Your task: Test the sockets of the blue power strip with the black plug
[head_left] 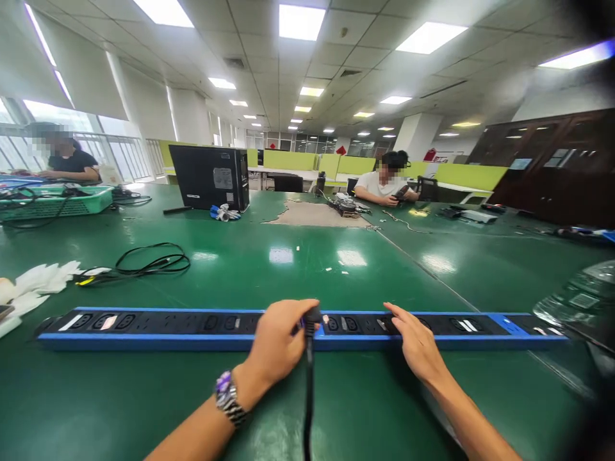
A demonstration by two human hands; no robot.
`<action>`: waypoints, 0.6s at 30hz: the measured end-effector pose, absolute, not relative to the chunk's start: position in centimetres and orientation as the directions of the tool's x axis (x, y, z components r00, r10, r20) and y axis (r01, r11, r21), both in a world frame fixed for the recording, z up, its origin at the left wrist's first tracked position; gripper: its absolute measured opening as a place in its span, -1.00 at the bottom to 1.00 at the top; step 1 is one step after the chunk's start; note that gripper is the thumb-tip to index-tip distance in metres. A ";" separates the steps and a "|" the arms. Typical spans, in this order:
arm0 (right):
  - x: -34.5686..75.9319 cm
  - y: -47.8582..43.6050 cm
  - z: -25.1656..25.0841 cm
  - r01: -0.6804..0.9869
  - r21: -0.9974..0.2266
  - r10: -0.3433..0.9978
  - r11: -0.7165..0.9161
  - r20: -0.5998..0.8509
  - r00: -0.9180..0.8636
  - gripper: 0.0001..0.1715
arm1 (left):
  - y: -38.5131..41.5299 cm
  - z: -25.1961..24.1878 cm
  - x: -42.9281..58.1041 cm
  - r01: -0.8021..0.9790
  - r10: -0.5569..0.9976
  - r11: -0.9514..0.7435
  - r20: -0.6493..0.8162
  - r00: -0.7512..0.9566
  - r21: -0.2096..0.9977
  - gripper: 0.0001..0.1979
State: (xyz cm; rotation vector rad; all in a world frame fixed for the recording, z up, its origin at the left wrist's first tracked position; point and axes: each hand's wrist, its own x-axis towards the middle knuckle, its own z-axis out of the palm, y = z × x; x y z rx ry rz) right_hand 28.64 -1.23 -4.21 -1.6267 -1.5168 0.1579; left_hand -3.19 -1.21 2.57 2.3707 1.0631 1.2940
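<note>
A long blue and black power strip (158,342) with rows of sockets lies crosswise on the green table. My left hand (279,339), a watch at its wrist, is closed around a black power plug (312,316) at the middle of the strip. From that plug a black cable (309,397) runs down toward me. Whether its pins sit in a socket is hidden. My right hand (419,346) rests over the strip's right half, its fingers stretched out and apart, holding nothing.
White foam pieces (43,282) and a coiled black cable (154,261) lie at left. Behind stand a green basket (89,202) and a black computer case (209,176). A clear plastic bottle (581,301) is at right. Two people sit farther back.
</note>
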 end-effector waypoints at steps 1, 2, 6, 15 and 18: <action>28.6 -1.3 -4.1 0.723 -0.679 0.864 0.131 0.436 0.253 -0.45 | -1.1 2.6 -0.5 0.474 0.714 -0.696 0.588 0.380 0.539 -0.69; 28.6 -1.4 -3.9 0.707 -0.696 0.871 0.129 0.419 0.254 -0.45 | -1.0 2.5 2.0 0.479 0.735 -0.678 0.542 0.408 0.558 -0.69; 28.6 -1.9 -3.6 0.685 -0.711 0.881 0.157 0.414 0.229 -0.45 | -0.4 1.9 8.7 0.561 0.788 -0.614 0.399 0.468 0.555 -0.69; 28.0 -2.4 -2.9 0.644 -0.740 0.894 0.193 0.403 0.194 -0.50 | -0.2 2.9 10.3 0.621 0.786 -0.616 0.324 0.527 0.484 -0.75; 27.9 -2.9 -2.0 0.611 -0.739 0.907 0.285 0.414 0.078 -0.40 | 0.0 3.2 10.6 0.635 0.782 -0.620 0.296 0.548 0.461 -0.74</action>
